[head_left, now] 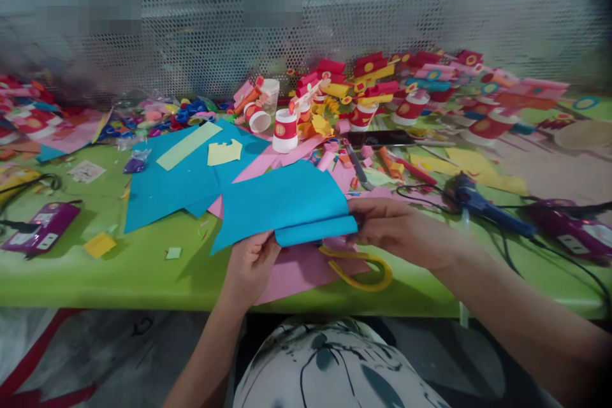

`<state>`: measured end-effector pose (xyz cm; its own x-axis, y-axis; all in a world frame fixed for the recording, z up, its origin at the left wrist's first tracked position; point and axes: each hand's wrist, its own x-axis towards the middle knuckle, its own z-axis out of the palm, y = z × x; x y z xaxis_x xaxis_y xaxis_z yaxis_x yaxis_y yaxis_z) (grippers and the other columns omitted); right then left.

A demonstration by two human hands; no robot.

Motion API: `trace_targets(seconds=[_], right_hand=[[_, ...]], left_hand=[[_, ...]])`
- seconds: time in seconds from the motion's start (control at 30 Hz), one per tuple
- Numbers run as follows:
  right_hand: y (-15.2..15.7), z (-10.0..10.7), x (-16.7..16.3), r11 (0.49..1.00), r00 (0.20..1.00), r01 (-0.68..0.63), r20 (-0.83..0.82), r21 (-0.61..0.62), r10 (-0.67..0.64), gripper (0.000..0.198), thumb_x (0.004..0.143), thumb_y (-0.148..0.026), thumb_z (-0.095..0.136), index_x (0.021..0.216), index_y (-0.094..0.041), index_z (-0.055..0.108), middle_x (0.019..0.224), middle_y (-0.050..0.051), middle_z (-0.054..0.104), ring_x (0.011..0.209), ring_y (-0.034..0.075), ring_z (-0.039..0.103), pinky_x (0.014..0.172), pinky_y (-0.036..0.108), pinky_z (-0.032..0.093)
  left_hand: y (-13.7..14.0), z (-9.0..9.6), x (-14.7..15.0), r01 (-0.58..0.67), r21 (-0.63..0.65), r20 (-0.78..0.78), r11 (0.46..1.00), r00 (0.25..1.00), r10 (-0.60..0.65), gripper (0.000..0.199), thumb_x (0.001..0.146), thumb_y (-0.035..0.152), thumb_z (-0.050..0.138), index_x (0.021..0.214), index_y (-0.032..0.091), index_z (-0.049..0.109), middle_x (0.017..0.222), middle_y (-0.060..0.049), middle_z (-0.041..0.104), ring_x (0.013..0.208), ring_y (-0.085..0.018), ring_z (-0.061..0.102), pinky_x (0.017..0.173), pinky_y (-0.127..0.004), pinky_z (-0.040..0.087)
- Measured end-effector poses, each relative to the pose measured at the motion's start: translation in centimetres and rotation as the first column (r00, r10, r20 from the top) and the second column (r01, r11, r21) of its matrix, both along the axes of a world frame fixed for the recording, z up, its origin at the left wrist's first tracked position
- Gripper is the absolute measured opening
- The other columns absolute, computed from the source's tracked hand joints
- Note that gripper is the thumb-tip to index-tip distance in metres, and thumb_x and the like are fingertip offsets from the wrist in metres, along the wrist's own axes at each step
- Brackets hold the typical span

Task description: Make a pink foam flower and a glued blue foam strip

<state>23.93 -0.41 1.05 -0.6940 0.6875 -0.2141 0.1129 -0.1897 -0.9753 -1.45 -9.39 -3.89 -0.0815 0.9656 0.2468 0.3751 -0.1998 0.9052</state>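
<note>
A sheet of blue paper [287,194] is between my two hands, its near edge rolled into a tube. My left hand [252,262] pinches the left end of the rolled edge. At the right end, the fingers of my right hand [396,226] close round the paper; some fingertips are hidden behind it. Beneath the sheet lie pink paper [296,274] and a curled yellow paper strip [382,277]. Farther left, larger blue paper [167,197] lies flat, with a pale green strip [189,145] and a cut yellow piece [224,152] on it.
A blue glue gun [492,207] with black cords lies to the right. Purple power strips sit at the left [43,229] and right [574,229]. Red-and-white paper cups [285,131] and several paper models [373,76] line the back, before a perforated metal panel [191,32].
</note>
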Motion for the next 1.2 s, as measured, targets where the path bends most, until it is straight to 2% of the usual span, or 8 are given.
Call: trace_targets(seconds=[0.1,0.2,0.33,0.43,0.6,0.73,1.03,1.2], right_hand=[[0.2,0.0,0.0,0.976,0.995,-0.017,-0.097,-0.217,-0.004,0.042,0.077,-0.013,0.072,0.119,-0.019,0.071,0.094,0.004,0.077,0.08,0.015,0.072,0.07,0.024,0.056],[0.1,0.0,0.0,0.955,0.988,-0.036,-0.152,-0.296,-0.01,0.046,0.078,-0.012,0.074,0.123,-0.019,0.069,0.097,0.004,0.079,0.081,0.014,0.073,0.072,0.022,0.056],[-0.1,-0.1,0.0,0.935,0.976,-0.045,-0.214,-0.351,-0.033,0.039,0.079,-0.016,0.075,0.117,-0.019,0.073,0.099,0.006,0.079,0.088,0.018,0.076,0.079,0.027,0.059],[-0.2,-0.1,-0.1,0.921,0.965,0.015,-0.236,-0.389,-0.115,0.035,0.078,-0.019,0.076,0.113,-0.022,0.077,0.103,0.006,0.079,0.09,0.02,0.076,0.082,0.031,0.061],[-0.5,0.1,-0.5,0.911,0.942,0.222,-0.166,-0.349,-0.293,0.025,0.073,-0.025,0.082,0.098,-0.02,0.081,0.084,0.004,0.079,0.075,0.018,0.073,0.066,0.028,0.063],[-0.7,0.3,-0.6,0.901,0.93,0.315,-0.091,-0.299,-0.356,0.024,0.07,-0.027,0.087,0.093,-0.02,0.081,0.073,0.001,0.076,0.064,0.016,0.071,0.06,0.027,0.062],[-0.1,-0.5,-0.5,0.91,0.956,0.262,-0.04,-0.322,-0.29,0.033,0.067,-0.034,0.091,0.092,-0.018,0.079,0.076,0.001,0.075,0.055,0.013,0.069,0.056,0.025,0.061],[0.2,-0.9,-0.5,0.919,0.97,0.22,-0.027,-0.328,-0.241,0.034,0.064,-0.035,0.093,0.089,-0.016,0.079,0.071,0.001,0.073,0.054,0.012,0.068,0.053,0.024,0.061]], left_hand=[[0.0,0.0,-0.1,-0.001,-0.015,-0.001,1.0,1.0,0.0,0.028,0.095,0.028,0.056,0.075,0.017,0.072,0.071,-0.002,0.068,0.072,-0.018,0.064,0.069,-0.024,0.051],[0.0,-0.2,-0.3,-0.001,-0.059,0.053,0.998,0.999,0.004,0.027,0.094,0.028,0.058,0.075,0.016,0.073,0.07,-0.002,0.067,0.069,-0.016,0.06,0.066,-0.024,0.048],[0.3,-1.0,-0.7,0.034,-0.155,0.232,0.987,0.973,0.003,0.028,0.092,0.034,0.065,0.073,0.016,0.075,0.072,-0.003,0.07,0.072,-0.017,0.062,0.07,-0.025,0.051],[0.6,-1.4,-0.9,0.109,-0.208,0.472,0.972,0.882,0.002,0.025,0.089,0.04,0.071,0.085,0.016,0.08,0.082,-0.004,0.075,0.076,-0.018,0.067,0.074,-0.028,0.056],[0.8,-1.6,-0.7,0.145,-0.262,0.642,0.954,0.764,0.06,0.031,0.082,0.042,0.079,0.097,0.015,0.082,0.083,-0.007,0.077,0.066,-0.018,0.069,0.065,-0.03,0.06],[0.8,-1.4,-0.5,0.091,-0.244,0.607,0.966,0.791,0.078,0.029,0.08,0.041,0.081,0.093,0.016,0.083,0.076,-0.005,0.076,0.065,-0.017,0.068,0.065,-0.028,0.059],[0.6,-0.6,-0.7,0.051,-0.127,0.293,0.991,0.956,-0.011,0.026,0.093,0.037,0.066,0.084,0.018,0.082,0.073,-0.003,0.072,0.072,-0.018,0.064,0.068,-0.027,0.052],[0.6,-0.6,-0.7,0.036,-0.107,0.179,0.994,0.984,-0.016,0.028,0.094,0.034,0.063,0.079,0.018,0.08,0.072,-0.002,0.07,0.071,-0.017,0.061,0.069,-0.026,0.049]])
